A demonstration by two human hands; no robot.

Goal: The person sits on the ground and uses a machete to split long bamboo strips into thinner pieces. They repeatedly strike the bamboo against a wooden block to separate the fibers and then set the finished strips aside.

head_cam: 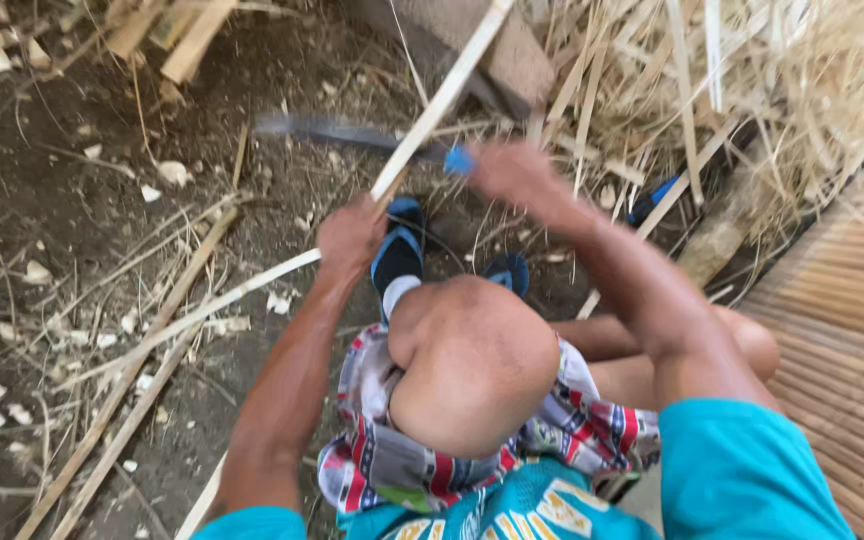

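A: Which step is this?

B: Shaving, I judge. The left hand (pixel 350 237) is closed around a pale bamboo strip (pixel 442 100); the right hand (pixel 517 172) is wrapped around the blue handle of a blurred knife (pixel 352 133), its blade meeting the strip just above the left hand.

A: How does the strip lie?

B: Its long axis slants from the left hand up and right toward the straw pile (pixel 782 90), above the blue sandal (pixel 398 250). Next probably calls for a firm grip and a controlled stroke away from the fingers
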